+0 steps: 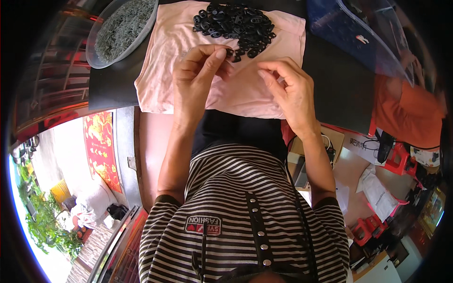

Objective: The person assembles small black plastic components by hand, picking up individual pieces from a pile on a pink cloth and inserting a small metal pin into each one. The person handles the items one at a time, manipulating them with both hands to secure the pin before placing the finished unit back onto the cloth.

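A heap of small black plastic pieces with holes [233, 21] lies on a pale pink cloth [160, 61] at the far side of the table. Just in front of the heap, my left hand [198, 70] is closed, thumb and forefinger pinching one small black piece [229, 52]. My right hand [290, 85] is held over the cloth's right part. Its thumb and forefinger are brought together, and anything between them is too small to make out. A gap separates the two hands.
A clear round tub [89, 49] full of small grey pieces stands at the far left. At the far right is a blue container with clear plastic [339, 28]. The black tabletop [337, 85] shows beside the cloth. Orange fabric [401, 104] and red stools [401, 160] are further right.
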A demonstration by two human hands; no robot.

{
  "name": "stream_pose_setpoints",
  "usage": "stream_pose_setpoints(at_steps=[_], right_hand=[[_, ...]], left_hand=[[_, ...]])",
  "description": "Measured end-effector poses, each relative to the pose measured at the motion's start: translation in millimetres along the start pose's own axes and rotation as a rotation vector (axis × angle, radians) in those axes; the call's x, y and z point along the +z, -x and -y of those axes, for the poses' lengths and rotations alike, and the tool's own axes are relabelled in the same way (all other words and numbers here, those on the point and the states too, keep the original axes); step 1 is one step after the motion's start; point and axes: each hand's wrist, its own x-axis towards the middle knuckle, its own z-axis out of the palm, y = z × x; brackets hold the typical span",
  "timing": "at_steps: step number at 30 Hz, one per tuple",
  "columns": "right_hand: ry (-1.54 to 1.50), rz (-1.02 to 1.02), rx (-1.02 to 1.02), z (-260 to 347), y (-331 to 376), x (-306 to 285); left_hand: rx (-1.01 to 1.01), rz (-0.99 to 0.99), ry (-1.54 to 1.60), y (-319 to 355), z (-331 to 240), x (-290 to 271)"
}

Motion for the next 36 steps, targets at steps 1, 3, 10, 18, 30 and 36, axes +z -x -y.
stream_pose_setpoints(at_steps=[1,3,10,18,30,36], right_hand=[[-0.048,-0.01,-0.013,5,-1,0],[-0.144,-0.026,-0.036,14,-3,2],[-0.245,-0.005,-0.095,27,-6,14],[-0.374,0.165,0.043,26,-5,18],[0.156,0.192,-0.274,11,-39,64],[0.214,0.167,-0.311,11,-36,69]], left_hand=[[-0.094,0.018,0.165,4,-3,1],[-0.226,0.055,0.396,11,-2,-1],[-0.272,0.083,0.405,28,-1,2],[-0.287,0.039,0.328,41,0,-5],[-0.291,0.18,0.283,64,-9,-15],[-0.278,0.189,0.265,67,-7,-23]])
